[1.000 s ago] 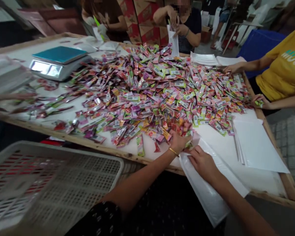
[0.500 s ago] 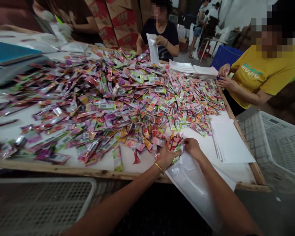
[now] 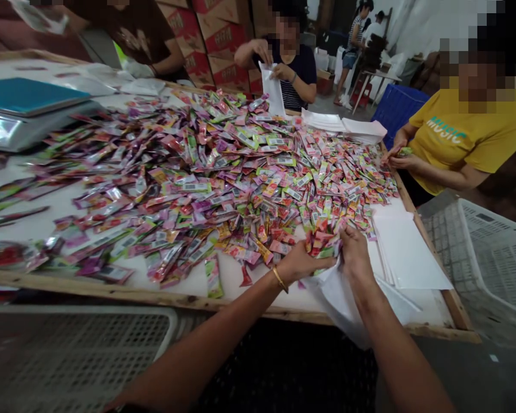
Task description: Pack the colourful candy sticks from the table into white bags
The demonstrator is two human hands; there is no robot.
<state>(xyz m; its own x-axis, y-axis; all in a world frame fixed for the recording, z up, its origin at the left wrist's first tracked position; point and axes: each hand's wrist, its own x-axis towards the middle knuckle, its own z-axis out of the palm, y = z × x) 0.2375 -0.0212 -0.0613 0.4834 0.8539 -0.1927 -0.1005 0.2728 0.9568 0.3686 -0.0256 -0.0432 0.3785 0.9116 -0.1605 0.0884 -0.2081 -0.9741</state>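
Note:
At the near edge of the table, my left hand [image 3: 300, 265] is closed around a bunch of small colourful snack packets [image 3: 322, 241], held at the mouth of a white plastic bag [image 3: 341, 298]. My right hand [image 3: 355, 252] pinches the bag's rim on the other side. The bag hangs down over the wooden table edge between my forearms. Part of the bunch is hidden behind my left fingers. Just beyond my hands spreads a large heap of the same packets [image 3: 223, 172] in pink, green, purple and orange.
Flat white bags [image 3: 410, 249] lie stacked to the right. A scale [image 3: 30, 109] stands at the left. White plastic crates [image 3: 494, 252] sit right and lower left [image 3: 90, 350]. Co-workers stand around the table; one in a yellow shirt [image 3: 460, 137] is at the right.
My hands have shifted slightly right with the packets. The bag's lower end has risen and bunched up. Across the table, a co-worker's hand has come up to the mouth of another bag.

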